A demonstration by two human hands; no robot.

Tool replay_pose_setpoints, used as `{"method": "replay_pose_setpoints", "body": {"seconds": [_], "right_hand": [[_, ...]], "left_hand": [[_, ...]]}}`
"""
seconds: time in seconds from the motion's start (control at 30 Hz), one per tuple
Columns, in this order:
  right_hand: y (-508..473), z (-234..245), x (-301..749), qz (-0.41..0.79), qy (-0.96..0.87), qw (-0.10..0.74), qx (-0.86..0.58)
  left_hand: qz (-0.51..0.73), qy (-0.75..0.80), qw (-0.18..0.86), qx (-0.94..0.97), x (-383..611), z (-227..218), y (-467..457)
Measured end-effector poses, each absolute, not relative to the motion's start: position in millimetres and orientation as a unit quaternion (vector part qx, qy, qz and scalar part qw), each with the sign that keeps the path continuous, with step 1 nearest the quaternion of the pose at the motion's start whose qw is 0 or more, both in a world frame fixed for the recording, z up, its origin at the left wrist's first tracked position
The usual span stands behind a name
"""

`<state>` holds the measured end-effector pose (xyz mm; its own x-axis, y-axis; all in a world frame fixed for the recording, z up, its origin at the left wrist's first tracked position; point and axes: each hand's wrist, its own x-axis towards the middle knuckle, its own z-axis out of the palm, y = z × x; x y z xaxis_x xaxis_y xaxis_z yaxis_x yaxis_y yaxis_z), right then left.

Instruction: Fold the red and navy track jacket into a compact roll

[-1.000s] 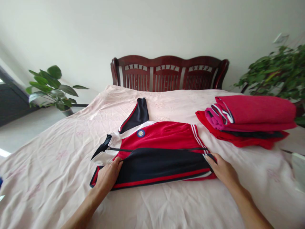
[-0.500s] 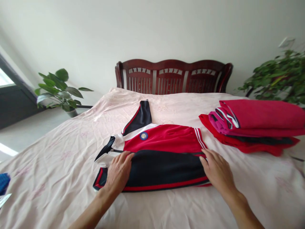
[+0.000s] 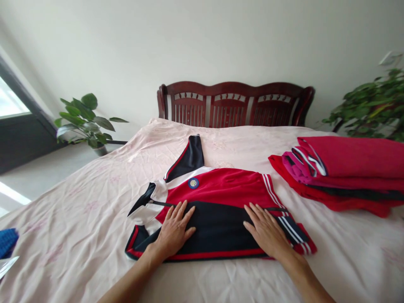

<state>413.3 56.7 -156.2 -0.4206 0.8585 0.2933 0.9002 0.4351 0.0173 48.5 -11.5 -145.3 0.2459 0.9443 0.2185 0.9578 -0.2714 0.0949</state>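
A red, navy and white zip jacket (image 3: 221, 189) lies partly folded on the pink bedsheet (image 3: 78, 219), collar to the left, one navy sleeve stretching toward the headboard. My left hand (image 3: 175, 231) rests flat on the folded navy panel near the collar, fingers spread and open. My right hand (image 3: 265, 231) lies flat on the same panel further right, near the striped hem, fingers stretched out. Neither hand holds anything.
A stack of folded red and magenta clothes (image 3: 344, 172) sits on the bed at the right. A dark wooden headboard (image 3: 235, 105) stands behind. Potted plants stand at the left (image 3: 85, 122) and right (image 3: 372, 101). Something blue (image 3: 6, 242) shows at the left edge.
Both hands have slid inward from the jacket's ends onto the navy panel and now lie flat with spread fingers. The striped hem at the right is now uncovered.
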Motion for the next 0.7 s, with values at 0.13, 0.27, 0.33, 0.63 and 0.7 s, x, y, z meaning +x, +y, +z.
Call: {"method": "replay_pose_setpoints", "body": {"seconds": [0.13, 0.27, 0.33, 0.63, 0.7], "right_hand": [[57, -156, 411, -0.091, -0.832, 0.134, -0.531], [55, -156, 409, -0.092, -0.831, 0.143, -0.53], [55, -157, 410, -0.094, -0.83, 0.146, -0.529], [54, -157, 410, -0.073, -0.824, 0.164, -0.537], [54, -157, 410, -0.071, -0.822, 0.166, -0.54]], "left_hand": [[-0.11, -0.624, 0.025, -0.773, 41, -143, -12], [-0.092, -0.662, 0.04, -0.743, 31, -142, -7], [-0.085, -0.679, 0.053, -0.727, 26, -143, -4], [-0.076, -0.686, 0.034, -0.723, 18, -135, -2], [-0.075, -0.695, 0.036, -0.714, 16, -132, 0]]}}
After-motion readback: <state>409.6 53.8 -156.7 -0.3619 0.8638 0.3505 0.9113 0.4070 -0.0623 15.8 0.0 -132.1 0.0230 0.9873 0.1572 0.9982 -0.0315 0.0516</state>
